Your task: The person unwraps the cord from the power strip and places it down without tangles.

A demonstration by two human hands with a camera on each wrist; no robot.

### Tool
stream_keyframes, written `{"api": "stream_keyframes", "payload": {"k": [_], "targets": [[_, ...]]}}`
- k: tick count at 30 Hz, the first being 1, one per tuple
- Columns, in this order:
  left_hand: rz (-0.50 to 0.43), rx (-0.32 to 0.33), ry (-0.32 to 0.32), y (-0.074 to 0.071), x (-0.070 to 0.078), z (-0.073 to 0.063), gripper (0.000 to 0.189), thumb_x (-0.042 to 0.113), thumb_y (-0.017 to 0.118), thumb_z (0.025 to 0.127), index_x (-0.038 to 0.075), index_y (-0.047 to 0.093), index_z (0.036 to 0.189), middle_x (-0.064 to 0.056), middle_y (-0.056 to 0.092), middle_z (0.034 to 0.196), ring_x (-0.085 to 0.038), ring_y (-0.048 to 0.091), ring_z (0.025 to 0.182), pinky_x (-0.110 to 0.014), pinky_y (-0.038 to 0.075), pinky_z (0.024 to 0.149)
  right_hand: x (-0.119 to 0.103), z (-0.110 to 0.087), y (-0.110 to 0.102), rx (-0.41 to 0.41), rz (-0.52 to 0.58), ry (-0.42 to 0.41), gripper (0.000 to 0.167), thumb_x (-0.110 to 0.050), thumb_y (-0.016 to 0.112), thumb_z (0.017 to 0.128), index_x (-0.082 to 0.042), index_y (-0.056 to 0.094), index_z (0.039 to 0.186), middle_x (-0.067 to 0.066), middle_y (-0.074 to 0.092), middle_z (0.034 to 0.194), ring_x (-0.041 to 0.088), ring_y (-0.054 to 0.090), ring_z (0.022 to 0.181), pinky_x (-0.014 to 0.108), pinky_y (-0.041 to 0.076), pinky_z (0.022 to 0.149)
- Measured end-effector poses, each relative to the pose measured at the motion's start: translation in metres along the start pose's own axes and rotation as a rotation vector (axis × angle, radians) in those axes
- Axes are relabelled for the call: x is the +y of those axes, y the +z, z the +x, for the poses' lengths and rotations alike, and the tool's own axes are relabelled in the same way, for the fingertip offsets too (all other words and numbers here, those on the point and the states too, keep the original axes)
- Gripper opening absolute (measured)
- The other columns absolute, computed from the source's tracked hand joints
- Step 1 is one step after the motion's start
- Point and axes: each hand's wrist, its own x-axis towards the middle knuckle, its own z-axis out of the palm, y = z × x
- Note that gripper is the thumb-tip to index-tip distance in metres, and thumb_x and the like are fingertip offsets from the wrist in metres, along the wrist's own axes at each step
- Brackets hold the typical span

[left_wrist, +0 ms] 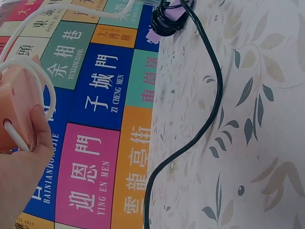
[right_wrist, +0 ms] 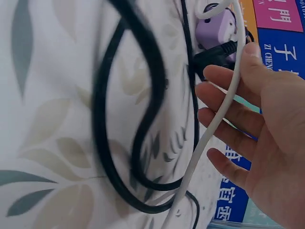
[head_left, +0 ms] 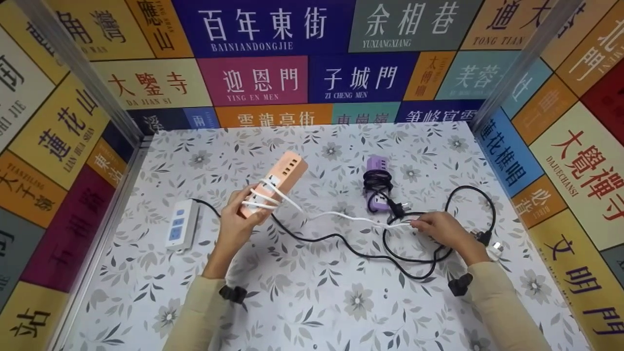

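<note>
My left hand (head_left: 236, 220) grips a peach power strip (head_left: 295, 168) by its lower end, tilted above the table. A few turns of white cord (head_left: 353, 218) pass round the strip, then the cord stretches across to the right. My right hand (head_left: 441, 230) pinches that cord between thumb and forefinger; in the right wrist view the cord (right_wrist: 202, 143) runs across the loosely bent fingers. At the strip's end the cord's exit (left_wrist: 16, 136) shows in the left wrist view, beside my thumb. A pale plug (head_left: 496, 249) shows by my right wrist.
A purple power strip (head_left: 374, 162) lies at the back, its black cord wound round it. On the left lies a white power strip (head_left: 181, 225); its black cord (head_left: 336, 236) trails loosely rightward, looping beneath my right hand. Printed panels (head_left: 253, 80) border the floral table.
</note>
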Motion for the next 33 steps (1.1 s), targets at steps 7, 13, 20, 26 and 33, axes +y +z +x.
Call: {"api": "stream_keyframes", "payload": {"k": [7, 13, 20, 26, 33], "targets": [[-0.009, -0.041, 0.016, 0.004, 0.035, -0.005, 0.064, 0.002, 0.071, 0.077, -0.003, 0.056, 0.139, -0.023, 0.053, 0.125, -0.016, 0.053, 0.101, -0.017, 0.051, 0.079, 0.0, 0.0, 0.004, 0.059, -0.01, -0.026, 0.03, -0.032, 0.062, 0.1, -0.007, 0.077, 0.096, 0.011, 0.073, 0.093, 0.021, 0.063, 0.08, 0.037, 0.049, 0.071], [-0.012, -0.055, 0.033, 0.007, 0.042, -0.006, 0.063, 0.002, 0.075, 0.078, -0.003, 0.055, 0.139, -0.024, 0.052, 0.127, -0.018, 0.053, 0.103, -0.016, 0.051, 0.079, -0.022, 0.001, 0.008, 0.165, -0.066, -0.089, 0.025, -0.021, 0.066, 0.097, -0.003, 0.075, 0.112, 0.019, 0.072, 0.112, 0.04, 0.065, 0.103, 0.057, 0.051, 0.09], [-0.002, -0.046, 0.05, 0.009, 0.041, -0.006, 0.063, 0.002, 0.076, 0.079, -0.003, 0.056, 0.138, -0.027, 0.053, 0.127, -0.019, 0.054, 0.104, -0.015, 0.051, 0.081, -0.065, 0.007, 0.022, 0.264, -0.054, -0.215, 0.025, -0.014, 0.067, 0.095, -0.006, 0.072, 0.118, 0.014, 0.071, 0.115, 0.037, 0.062, 0.109, 0.061, 0.044, 0.098], [-0.008, -0.045, 0.022, 0.012, 0.041, -0.008, 0.064, 0.0, 0.076, 0.079, -0.001, 0.056, 0.14, -0.024, 0.053, 0.127, -0.018, 0.053, 0.104, -0.015, 0.05, 0.08, -0.099, 0.01, 0.04, 0.223, -0.025, -0.327, 0.025, -0.012, 0.067, 0.094, -0.007, 0.072, 0.119, 0.014, 0.069, 0.119, 0.036, 0.061, 0.114, 0.06, 0.042, 0.102], [-0.018, -0.069, 0.029, 0.017, 0.043, -0.009, 0.067, 0.0, 0.078, 0.08, -0.002, 0.052, 0.142, -0.022, 0.052, 0.125, -0.014, 0.052, 0.104, -0.015, 0.049, 0.082, -0.143, 0.017, 0.059, 0.165, 0.024, -0.492, 0.026, -0.019, 0.062, 0.099, -0.007, 0.072, 0.119, 0.01, 0.072, 0.113, 0.029, 0.066, 0.107, 0.05, 0.049, 0.098]]}}
